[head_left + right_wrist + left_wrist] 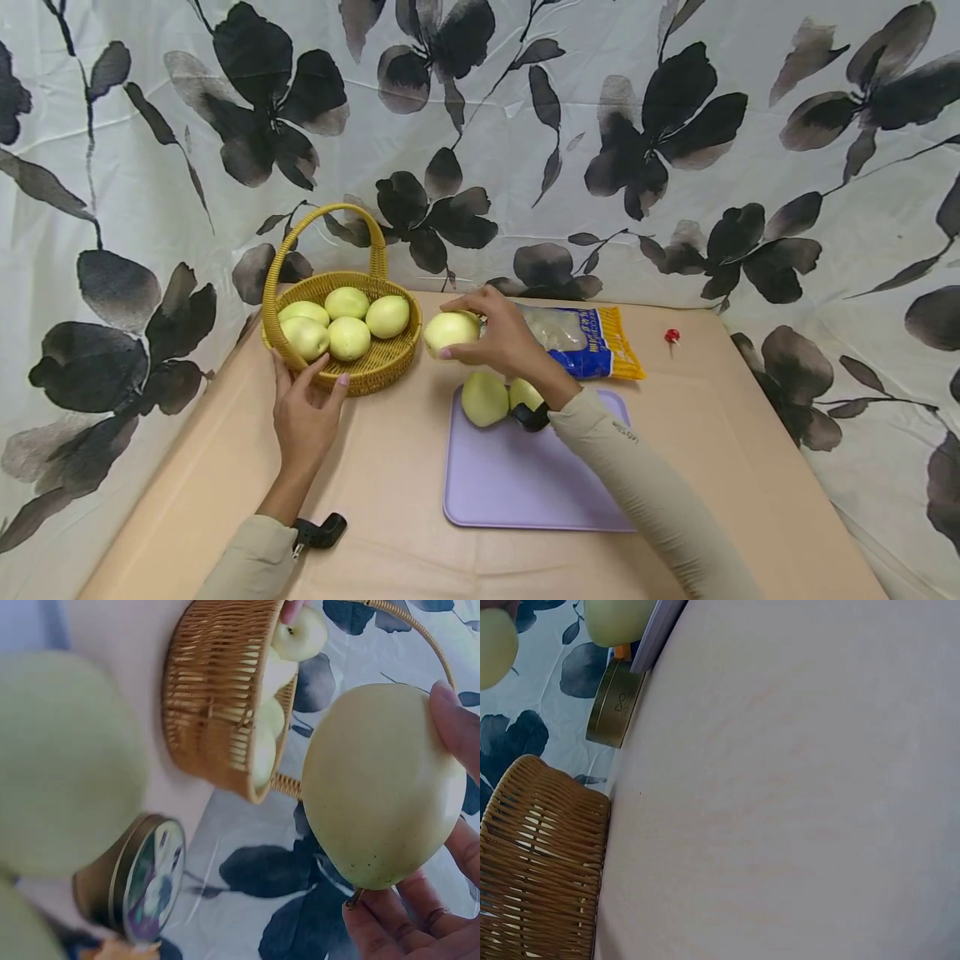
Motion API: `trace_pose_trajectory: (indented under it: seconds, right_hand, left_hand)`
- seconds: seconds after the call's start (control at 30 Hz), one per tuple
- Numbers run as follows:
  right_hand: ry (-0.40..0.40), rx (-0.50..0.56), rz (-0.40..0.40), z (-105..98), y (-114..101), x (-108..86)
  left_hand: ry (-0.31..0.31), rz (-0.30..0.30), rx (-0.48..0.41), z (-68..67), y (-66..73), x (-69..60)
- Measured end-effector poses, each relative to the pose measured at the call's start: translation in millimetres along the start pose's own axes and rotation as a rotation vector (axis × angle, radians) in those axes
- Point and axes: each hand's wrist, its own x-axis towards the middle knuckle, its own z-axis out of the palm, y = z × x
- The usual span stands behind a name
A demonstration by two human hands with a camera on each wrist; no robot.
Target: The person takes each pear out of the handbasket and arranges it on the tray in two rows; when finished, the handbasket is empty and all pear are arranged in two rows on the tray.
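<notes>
Head view: grips with the right hand (498, 333) a smooth, rounded, pale yellow-green pear (450, 332), thumb on the near side, fingers on the far side; holds it raised off the beige-covered table (405, 500), just right of the round, yellow-brown woven basket (375, 379) with arched handle. Pinches the near rim of the basket with the left hand (307, 408), one fingertip over the edge, thumb against the outer wall. Inside the basket, five matching pears (348, 337); at the rear of the flat, lavender, rectangular tray (517, 483), two further pears (484, 400), side by side. Beyond the right hand, a clear, blue and yellow plastic packet (600, 350); farther right, a small red object (672, 337). Left wrist view: at lower left, the woven wall of the basket; beyond it, a round gold-coloured tin (615, 701); at the top, the edge of the tray. Right wrist view: the gripped pear, stem close to one fingertip, clear of the basket; at left, two blurred pears near the tin and its patterned lid.
</notes>
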Motion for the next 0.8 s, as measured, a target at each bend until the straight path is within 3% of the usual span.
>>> trace_pose_trajectory:
  seconds: [0.8]
  right_hand:
    - [0.110, 0.044, 0.150, -63.0, 61.7, -86.0]
  left_hand:
    - [0.004, 0.014, -0.014, 0.4, -3.2, 0.1]
